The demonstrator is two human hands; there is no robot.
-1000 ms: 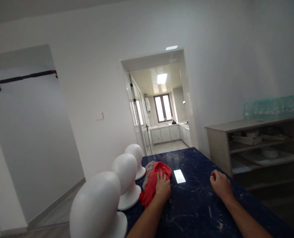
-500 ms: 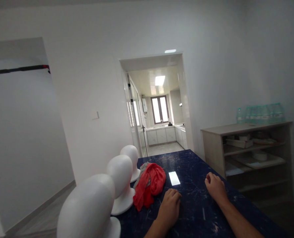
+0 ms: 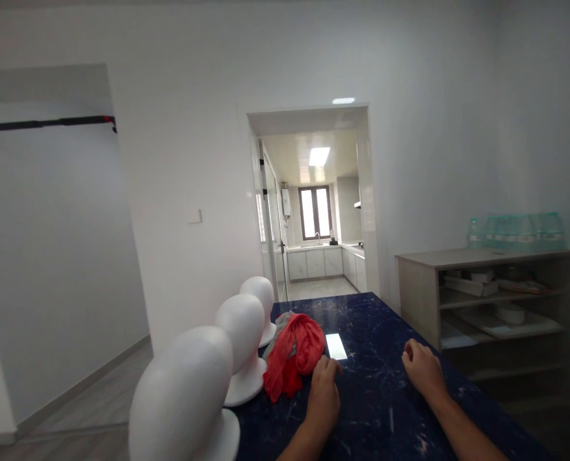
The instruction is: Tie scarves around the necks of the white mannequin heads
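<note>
Loosely curled fingers of the left hand (image 3: pixel 322 392) are lying empty just beside a crumpled red cloth (image 3: pixel 294 353) on the glossy, veined dark-blue tabletop (image 3: pixel 381 397). The right hand (image 3: pixel 422 368) is resting there half-curled, gripping nothing. Three smooth white foam heads (image 3: pixel 244 342) are lining the table's left edge.

The nearest white foam head (image 3: pixel 184 400) is cut off by the bottom edge.

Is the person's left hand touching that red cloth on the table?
Cannot tell. In the head view the left hand lies right beside the red cloth, fingertips at its edge, with no plain gap or contact.
</note>
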